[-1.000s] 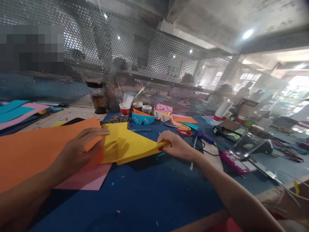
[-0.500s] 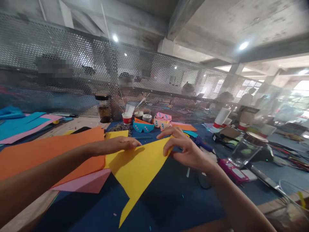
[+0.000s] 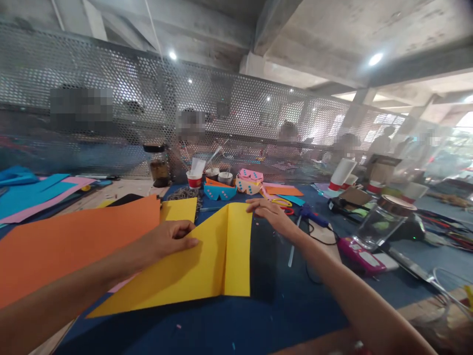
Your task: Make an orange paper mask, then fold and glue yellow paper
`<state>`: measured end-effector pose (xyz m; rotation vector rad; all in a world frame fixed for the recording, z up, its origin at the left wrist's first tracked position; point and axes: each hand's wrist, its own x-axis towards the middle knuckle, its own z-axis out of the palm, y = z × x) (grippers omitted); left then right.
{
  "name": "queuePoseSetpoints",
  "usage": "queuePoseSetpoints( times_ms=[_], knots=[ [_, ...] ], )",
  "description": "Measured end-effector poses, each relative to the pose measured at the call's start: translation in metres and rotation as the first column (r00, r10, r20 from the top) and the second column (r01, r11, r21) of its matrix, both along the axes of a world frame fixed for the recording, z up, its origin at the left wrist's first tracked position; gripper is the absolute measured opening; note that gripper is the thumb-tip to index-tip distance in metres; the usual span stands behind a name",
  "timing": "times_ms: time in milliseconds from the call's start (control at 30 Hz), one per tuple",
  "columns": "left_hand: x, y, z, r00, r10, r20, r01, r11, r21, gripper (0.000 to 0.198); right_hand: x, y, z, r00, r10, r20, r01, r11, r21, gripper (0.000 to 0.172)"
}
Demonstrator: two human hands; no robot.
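A yellow paper sheet (image 3: 207, 266) lies unfolded on the blue table (image 3: 229, 325), with a diagonal fold and a straight crease down it. My left hand (image 3: 168, 239) rests on its left part, fingers curled and thumb pressed flat on the paper. My right hand (image 3: 268, 212) reaches to the sheet's far right corner, fingers stretched out and touching the edge. A black sheet (image 3: 264, 266) shows under the yellow paper's right side.
A large orange sheet (image 3: 74, 241) lies to the left over a pink one. Scissors (image 3: 283, 204), a glue gun (image 3: 314, 217), a glass jar (image 3: 379, 224), paper cups (image 3: 192, 180) and coloured paper masks (image 3: 219, 192) crowd the far and right side. A perforated metal screen (image 3: 236, 128) stands behind, with people beyond it.
The yellow paper, lifted half a second ago, has been opened out and laid flat. My left hand moved down onto it; my right hand let go of the raised point and went to the far corner.
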<state>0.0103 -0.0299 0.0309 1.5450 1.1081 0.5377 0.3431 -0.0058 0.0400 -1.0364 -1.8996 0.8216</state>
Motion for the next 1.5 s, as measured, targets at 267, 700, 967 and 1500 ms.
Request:
queuePoseSetpoints(
  times_ms=[267,700,967,1500],
  knots=[
    [0.009,-0.023,-0.01,0.98,0.073,0.186,-0.029,0.973,-0.229,0.043,-0.029,0.003,-0.032,0.973,-0.192,-0.129,0.151,0.95,-0.272,0.045],
    [0.007,-0.027,-0.012,0.961,0.079,0.263,0.049,0.893,-0.448,0.068,-0.027,-0.013,-0.019,0.943,-0.121,-0.311,0.029,0.958,-0.286,0.05],
    [-0.015,-0.014,-0.046,0.94,0.154,-0.304,-0.041,0.937,0.347,0.055,-0.028,-0.006,-0.046,0.98,-0.129,-0.149,0.057,0.91,-0.412,0.042],
    [0.053,0.001,-0.065,0.816,0.07,-0.575,0.46,0.524,0.716,0.051,-0.034,-0.002,-0.051,0.946,-0.204,0.253,0.222,0.974,-0.045,0.015]
  ],
)
